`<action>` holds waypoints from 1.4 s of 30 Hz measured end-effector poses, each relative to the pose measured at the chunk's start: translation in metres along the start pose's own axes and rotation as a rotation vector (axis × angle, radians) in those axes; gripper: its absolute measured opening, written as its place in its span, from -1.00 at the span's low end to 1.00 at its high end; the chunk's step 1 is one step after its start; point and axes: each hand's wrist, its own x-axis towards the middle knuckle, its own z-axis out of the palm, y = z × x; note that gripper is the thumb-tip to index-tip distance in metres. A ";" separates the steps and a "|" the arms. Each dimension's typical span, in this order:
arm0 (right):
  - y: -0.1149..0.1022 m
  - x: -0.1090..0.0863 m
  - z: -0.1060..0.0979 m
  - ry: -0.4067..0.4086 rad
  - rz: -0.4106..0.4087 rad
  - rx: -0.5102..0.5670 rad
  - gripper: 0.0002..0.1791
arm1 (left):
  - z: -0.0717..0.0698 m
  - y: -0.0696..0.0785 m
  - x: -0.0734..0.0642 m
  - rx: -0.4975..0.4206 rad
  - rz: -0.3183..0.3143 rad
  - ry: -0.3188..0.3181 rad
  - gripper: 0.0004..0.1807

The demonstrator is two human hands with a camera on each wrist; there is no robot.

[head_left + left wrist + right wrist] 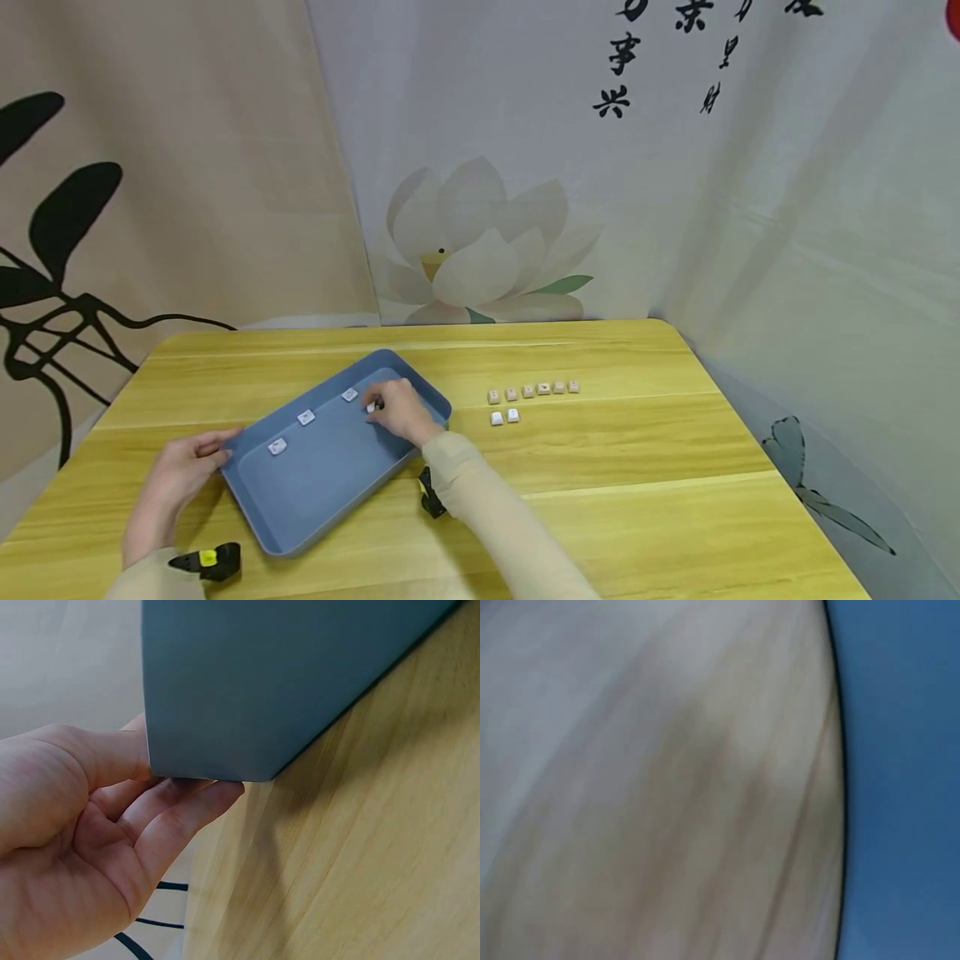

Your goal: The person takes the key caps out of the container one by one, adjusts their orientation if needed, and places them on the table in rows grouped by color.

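A blue rectangular tray [322, 475] lies slantwise on the table, left of centre. My left hand [180, 471] grips its left corner; in the left wrist view the thumb lies against the wall and the fingers reach beneath the edge. Over the tray's far right part, my right hand [405, 412] pinches a small white block [371, 407], partly hidden by the fingers. Three similar white blocks with dark marks, among them the nearest block [277, 447], sit spaced along the tray's far side. The right hand is out of sight in the right wrist view.
Right of the tray, a row of small beige blocks [528, 391] stands on the wooden table [637, 500]. Two white blocks [512, 415] stand in front of that row. A printed curtain [487, 125] hangs behind the table's far edge.
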 end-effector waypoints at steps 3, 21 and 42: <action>0.003 -0.002 -0.004 -0.029 0.027 0.082 -0.78 | 0.000 0.000 0.000 0.001 0.001 0.003 -0.52; 0.012 -0.028 -0.030 -0.079 -0.137 0.411 -0.69 | 0.001 0.001 -0.004 0.021 0.006 0.021 -0.52; 0.034 -0.075 -0.071 -0.030 -0.055 0.680 -0.70 | 0.003 0.001 -0.003 0.022 0.036 0.030 -0.54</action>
